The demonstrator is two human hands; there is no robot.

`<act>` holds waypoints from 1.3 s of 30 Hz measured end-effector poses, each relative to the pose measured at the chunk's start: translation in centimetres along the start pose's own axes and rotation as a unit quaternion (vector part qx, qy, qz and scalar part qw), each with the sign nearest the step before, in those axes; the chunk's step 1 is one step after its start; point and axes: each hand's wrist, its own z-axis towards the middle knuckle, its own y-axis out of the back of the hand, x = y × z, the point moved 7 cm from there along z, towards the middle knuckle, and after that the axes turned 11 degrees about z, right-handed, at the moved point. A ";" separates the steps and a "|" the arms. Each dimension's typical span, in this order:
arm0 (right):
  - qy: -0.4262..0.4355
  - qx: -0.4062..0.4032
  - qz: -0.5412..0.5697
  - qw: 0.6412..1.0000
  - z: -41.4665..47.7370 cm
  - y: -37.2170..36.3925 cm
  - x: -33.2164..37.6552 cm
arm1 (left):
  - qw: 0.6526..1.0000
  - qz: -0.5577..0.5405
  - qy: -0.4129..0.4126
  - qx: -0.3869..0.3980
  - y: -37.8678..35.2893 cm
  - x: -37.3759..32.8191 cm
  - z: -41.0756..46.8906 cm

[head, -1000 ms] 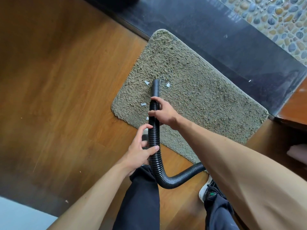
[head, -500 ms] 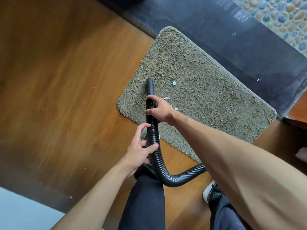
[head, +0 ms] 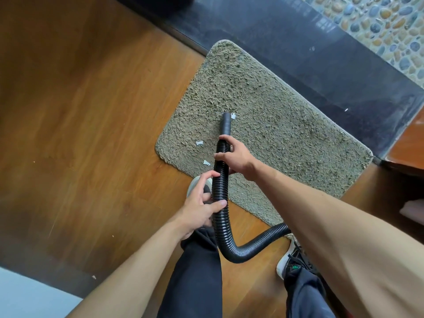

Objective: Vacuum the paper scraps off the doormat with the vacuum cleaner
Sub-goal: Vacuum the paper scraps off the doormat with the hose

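Gripping the black hose (head: 220, 191), both hands are closed around it, the right hand (head: 236, 157) nearer the nozzle (head: 226, 125) than the left hand (head: 199, 207), beside a paper scrap (head: 233, 116) on the doormat (head: 275, 134).

I swing the hose (head: 221, 187) tip from the mat's (head: 286, 134) left part toward its middle, so the nozzle (head: 226, 123) now sits just beside the white scrap (head: 233, 116) it was well short of half a second ago. Two scraps (head: 199, 143) that were near or hidden by the hose now lie clear to its left. My left shoe (head: 197, 183) now shows behind my left hand (head: 200, 207).
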 end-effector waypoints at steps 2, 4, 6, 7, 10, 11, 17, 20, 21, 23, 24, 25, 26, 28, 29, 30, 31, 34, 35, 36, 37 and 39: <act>-0.006 -0.002 0.015 1.000 -0.2 0.6 -0.2 | 1.000 0.008 -0.004 0.001 -0.4 -0.3 0.2; -0.007 -0.003 0.024 1.000 -0.4 0.9 -0.2 | 1.000 0.015 -0.006 -0.001 -0.8 -0.5 0.3; -0.003 -0.007 0.028 1.000 -0.5 1.3 -0.2 | 1.000 0.019 -0.006 -0.003 -1.1 -0.5 0.4; -0.001 -0.009 0.031 0.999 -0.6 1.4 -0.3 | 1.000 0.021 -0.006 -0.005 -1.2 -0.5 0.4; 0.001 -0.011 0.039 0.999 -1.1 1.9 -0.6 | 1.000 0.023 -0.010 -0.008 -1.8 -0.4 0.5; 0.001 -0.010 0.043 0.999 -1.4 2.0 -0.8 | 1.000 0.024 -0.010 -0.008 -2.1 -0.2 0.5; -0.006 -0.001 0.063 0.998 -2.9 2.9 -3.4 | 0.999 0.041 -0.005 -0.018 -4.2 1.6 -0.1; -0.011 0.005 0.080 0.997 -3.8 3.3 -5.0 | 0.998 0.055 -0.007 -0.021 -5.3 2.7 -0.4; -0.013 0.006 0.085 0.996 -4.0 3.4 -5.6 | 0.998 0.058 -0.007 -0.021 -5.6 3.1 -0.5; -0.015 0.010 0.088 0.996 -4.4 3.6 -6.8 | 0.998 0.063 -0.007 -0.023 -6.4 3.8 -0.9; -0.016 0.013 0.084 0.996 -4.8 3.6 -7.3 | 0.998 0.065 -0.006 -0.024 -6.9 4.2 -1.2; -0.015 0.014 0.078 0.997 -5.1 3.7 -7.7 | 0.998 0.065 -0.005 -0.026 -7.3 4.4 -1.5; -0.017 0.017 0.073 0.997 -5.3 3.7 -8.1 | 0.997 0.066 -0.002 -0.027 -7.9 4.7 -1.8; -0.024 0.024 0.073 0.997 -5.9 4.0 -9.1 | 0.998 0.064 0.008 -0.027 -8.9 5.3 -2.3; -0.024 0.024 0.074 0.997 -6.2 4.2 -9.4 | 0.998 0.064 0.011 -0.024 -9.3 5.5 -2.5; -0.022 0.025 0.075 0.997 -6.5 4.4 -9.6 | 0.997 0.069 0.012 -0.021 -9.7 5.6 -2.7; -0.022 0.026 0.076 0.997 -6.7 4.5 -9.9 | 0.997 0.077 0.014 -0.017 -9.9 5.8 -2.8; -0.028 0.030 0.082 0.996 -7.4 4.5 -11.0 | 0.995 0.093 0.026 -0.008 -10.3 6.3 -3.3; -0.029 0.031 0.084 0.996 -7.5 4.4 -11.2 | 0.995 0.094 0.030 -0.004 -10.4 6.5 -3.4; -0.029 0.032 0.084 0.996 -7.7 4.4 -11.4 | 0.995 0.095 0.033 0.000 -10.5 6.6 -3.4; -0.030 0.032 0.084 0.995 -7.8 4.4 -11.7 | 0.995 0.098 0.037 0.001 -10.6 6.9 -3.4; -0.029 0.030 0.089 0.995 -7.8 4.3 -12.1 | 0.994 0.101 0.038 0.002 -10.5 7.3 -3.4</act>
